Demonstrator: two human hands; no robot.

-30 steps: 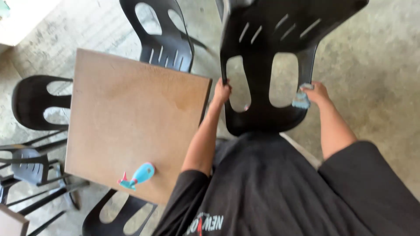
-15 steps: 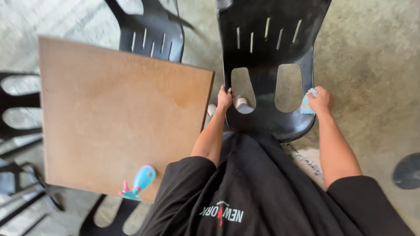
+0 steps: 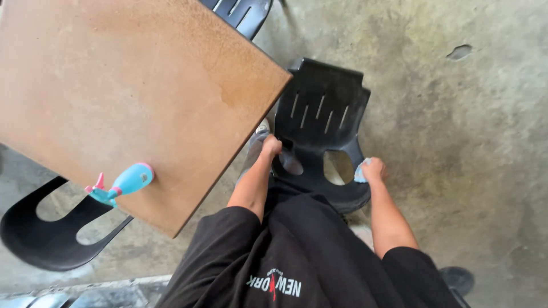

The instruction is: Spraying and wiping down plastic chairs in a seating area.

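Both-handed, black chair (image 3: 319,114) just beside table (image 3: 114,85) corner.

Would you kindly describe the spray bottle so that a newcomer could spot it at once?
Start at the square brown table. Near its lower edge, the spray bottle lies on its side. It alone is turquoise with a pink trigger; the chairs nearby are black.

- Bench (image 3: 114,85): a square brown top, worn and faintly stained, seen from above.
- Spray bottle (image 3: 123,183): light blue with a pink trigger, lying on its side near the bench's near edge.
- Floor (image 3: 456,142): grey concrete, mottled, with a small chip.
- Chairs: a black one (image 3: 319,120) stands on the floor just beside the bench corner; another (image 3: 45,239) at the lower left.
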